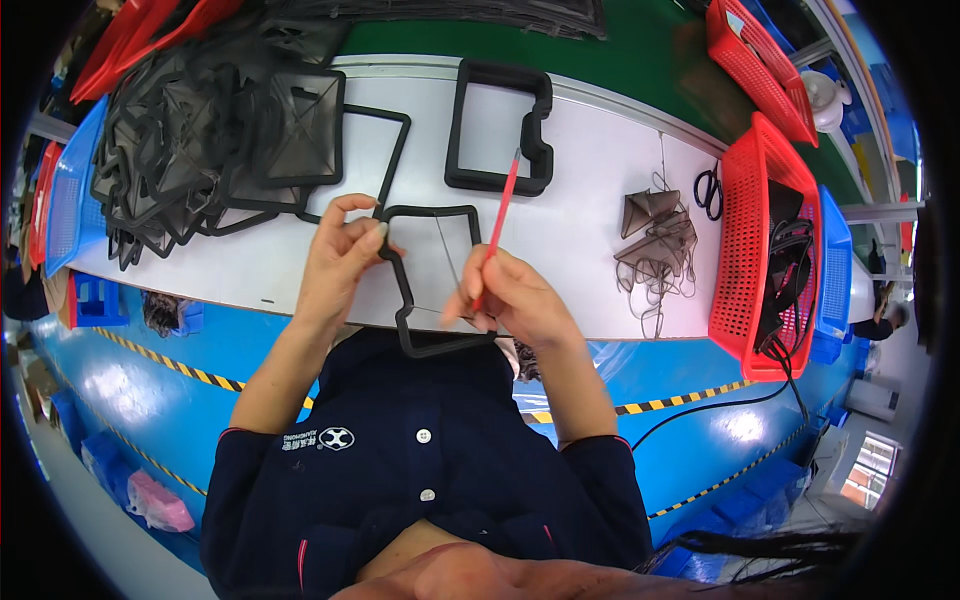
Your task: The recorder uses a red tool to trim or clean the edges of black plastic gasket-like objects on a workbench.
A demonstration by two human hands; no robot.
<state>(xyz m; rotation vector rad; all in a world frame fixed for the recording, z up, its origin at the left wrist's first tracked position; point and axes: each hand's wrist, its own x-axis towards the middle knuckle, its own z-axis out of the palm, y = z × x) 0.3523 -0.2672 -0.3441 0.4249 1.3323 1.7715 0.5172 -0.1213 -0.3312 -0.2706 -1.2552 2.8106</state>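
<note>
Held frame (430, 211): matt, foam- or rubber-like. Tool (506, 203): smooth plastic-looking shaft, slight gloss. Tabletop (590, 275): smooth, faint sheen. Mesh pieces (660, 248): sheer cloth by look. Red basket (738, 235): perforated plastic. Floor (715, 425): smooth, glossy, throwing back light. Shirt (385, 490): matt cloth.

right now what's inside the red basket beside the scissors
The red basket holds looped black cords and a dark piece I can't identify. Whatever lies under them, down at the bottom, is covered and can't be seen.
</note>
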